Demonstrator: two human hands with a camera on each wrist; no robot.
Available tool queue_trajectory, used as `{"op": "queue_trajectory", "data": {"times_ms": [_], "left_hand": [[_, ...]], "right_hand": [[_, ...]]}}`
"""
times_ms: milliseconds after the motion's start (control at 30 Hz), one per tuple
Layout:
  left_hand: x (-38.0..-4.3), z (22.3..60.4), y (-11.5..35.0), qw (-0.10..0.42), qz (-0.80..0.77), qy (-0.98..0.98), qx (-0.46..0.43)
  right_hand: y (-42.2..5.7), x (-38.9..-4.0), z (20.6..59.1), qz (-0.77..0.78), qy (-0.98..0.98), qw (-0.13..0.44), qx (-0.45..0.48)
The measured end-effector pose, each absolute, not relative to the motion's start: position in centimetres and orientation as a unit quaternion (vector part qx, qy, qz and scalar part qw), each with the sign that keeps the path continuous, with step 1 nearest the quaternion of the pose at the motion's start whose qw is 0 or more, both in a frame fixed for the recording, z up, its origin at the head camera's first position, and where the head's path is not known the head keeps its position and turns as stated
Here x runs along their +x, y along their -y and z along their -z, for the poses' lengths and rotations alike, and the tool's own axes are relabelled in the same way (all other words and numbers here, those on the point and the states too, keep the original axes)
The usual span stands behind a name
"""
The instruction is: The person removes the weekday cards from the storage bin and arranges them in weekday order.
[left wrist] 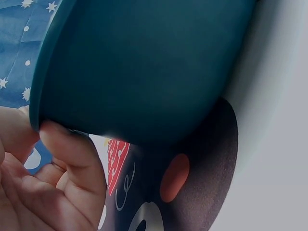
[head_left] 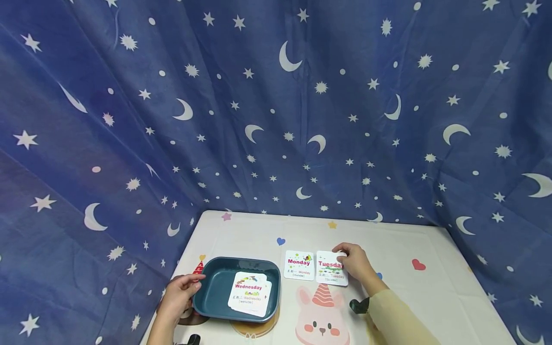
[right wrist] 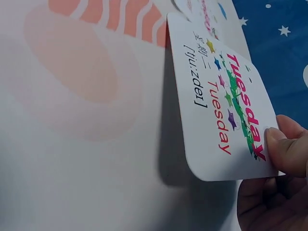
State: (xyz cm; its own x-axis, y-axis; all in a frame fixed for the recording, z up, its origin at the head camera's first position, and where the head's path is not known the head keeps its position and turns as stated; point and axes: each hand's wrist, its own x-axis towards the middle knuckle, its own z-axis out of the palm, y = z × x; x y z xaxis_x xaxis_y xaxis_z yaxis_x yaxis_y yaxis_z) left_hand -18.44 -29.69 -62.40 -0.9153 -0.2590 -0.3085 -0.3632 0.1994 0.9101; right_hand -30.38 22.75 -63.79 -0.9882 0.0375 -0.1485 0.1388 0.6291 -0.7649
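My right hand point(head_left: 358, 262) pinches the right edge of a white card printed "Tuesday" point(head_left: 331, 275), thumb on its face. In the right wrist view the same card point(right wrist: 211, 110) is tilted over the table and casts a shadow below. Just left of it lies the "Monday" card point(head_left: 299, 266), face up. My left hand point(head_left: 176, 298) pinches the left rim of a dark teal tray point(head_left: 211, 292) between thumb and fingers, as the left wrist view of the tray wall point(left wrist: 134, 72) shows. A "Wednesday" card point(head_left: 246, 290) tops a small stack inside the tray.
A white tablecloth point(head_left: 388, 249) with hearts, stars and cartoon animals covers the table. Behind and to the left hangs a blue curtain point(head_left: 258, 158) with moons and stars, meeting the table's far edge. A printed pink rabbit point(head_left: 322, 321) lies below the cards.
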Motion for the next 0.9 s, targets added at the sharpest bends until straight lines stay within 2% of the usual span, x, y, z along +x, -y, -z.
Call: {"op": "queue_trajectory", "data": {"times_ms": [900], "left_hand": [[-18.4,62.7,29.8,0.042,-0.604,-0.77,-0.203]], "right_hand": [[-21.4,-31.1,65.2,0.363,-0.926,0.035,0.099]]}}
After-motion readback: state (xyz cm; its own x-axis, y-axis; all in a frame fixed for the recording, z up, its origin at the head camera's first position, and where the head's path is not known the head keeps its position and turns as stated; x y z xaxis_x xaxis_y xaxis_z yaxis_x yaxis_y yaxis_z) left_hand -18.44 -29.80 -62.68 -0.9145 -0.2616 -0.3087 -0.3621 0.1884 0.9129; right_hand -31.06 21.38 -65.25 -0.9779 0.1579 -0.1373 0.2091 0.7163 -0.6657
